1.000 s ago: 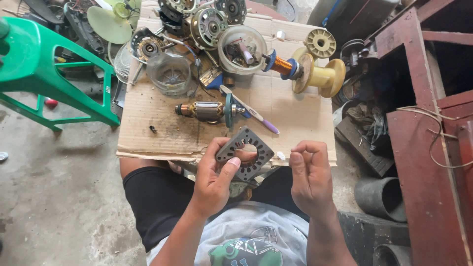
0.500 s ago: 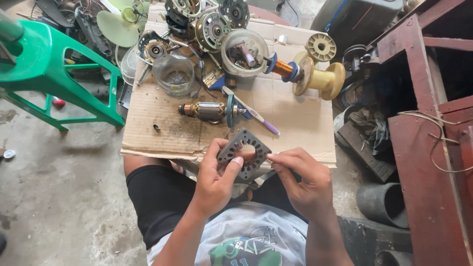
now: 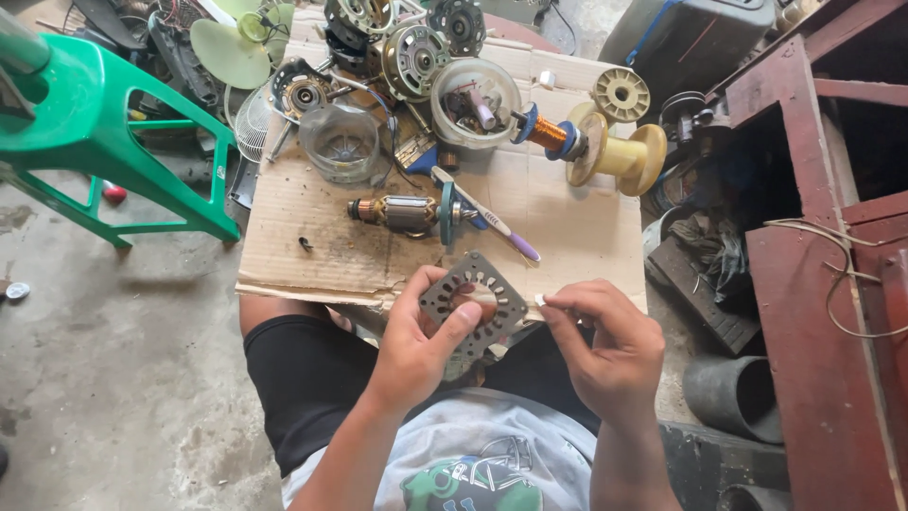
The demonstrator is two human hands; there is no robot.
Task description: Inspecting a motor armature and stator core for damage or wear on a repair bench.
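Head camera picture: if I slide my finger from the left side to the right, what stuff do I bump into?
Green plastic stool → clear glass jar → motor rotor → left hand holding the square metal stator plate → right hand → yellow spool → red-brown wooden frame.

A grey stator [image 3: 473,301] pierced with a ring of slots is seen on brown cardboard [image 3: 577,222]; a green stool [image 3: 95,132], yellow spool [image 3: 624,156] and copper-wound rotor [image 3: 402,213] are shown.
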